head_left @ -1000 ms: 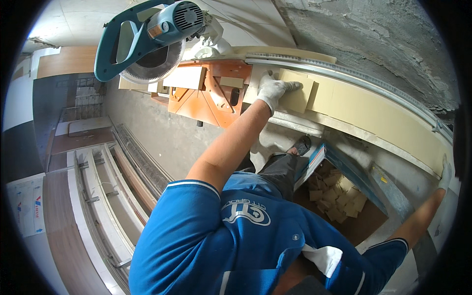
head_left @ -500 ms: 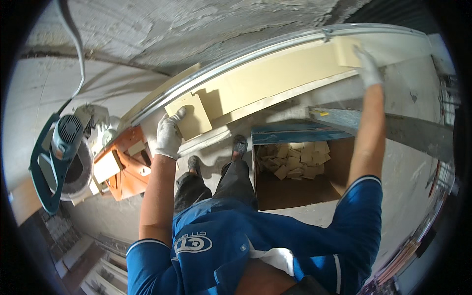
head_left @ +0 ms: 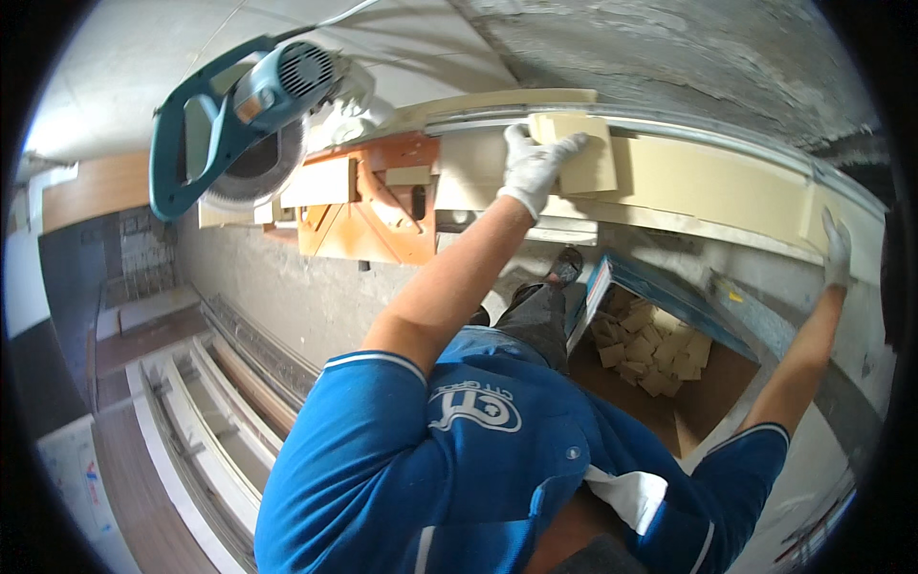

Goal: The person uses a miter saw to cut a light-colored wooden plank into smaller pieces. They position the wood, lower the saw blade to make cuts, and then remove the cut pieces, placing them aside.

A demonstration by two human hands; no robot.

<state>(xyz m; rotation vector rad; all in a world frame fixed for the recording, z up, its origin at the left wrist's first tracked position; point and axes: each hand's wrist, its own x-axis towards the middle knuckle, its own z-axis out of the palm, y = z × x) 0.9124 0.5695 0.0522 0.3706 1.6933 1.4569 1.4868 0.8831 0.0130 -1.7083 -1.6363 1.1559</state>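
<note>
My left hand [head_left: 532, 170], in a whitish glove, grips a square cream board piece [head_left: 588, 158], its thumb and fingers at the piece's left side. This piece is over a long cream board [head_left: 684, 177] that lies along a metal rail [head_left: 660, 127]. At the board's far right end, my gloved right hand [head_left: 838, 251] holds the edge of another cream board piece [head_left: 817, 222]. Its fingers reach up along that edge, and the thumb is hidden.
A teal circular saw [head_left: 277, 86] stands left above an orange saw base [head_left: 368, 206] with cream offcuts on it. An open cardboard box [head_left: 712, 387] by my legs holds several small cream pieces [head_left: 655, 340]. A grey metal beam [head_left: 765, 311] runs beside the box. Frames [head_left: 206, 392] lie at lower left.
The view has swung left, so the saw, base and lower-left frames show more fully. Both hands appear farther right in the picture, each still at its board piece.
</note>
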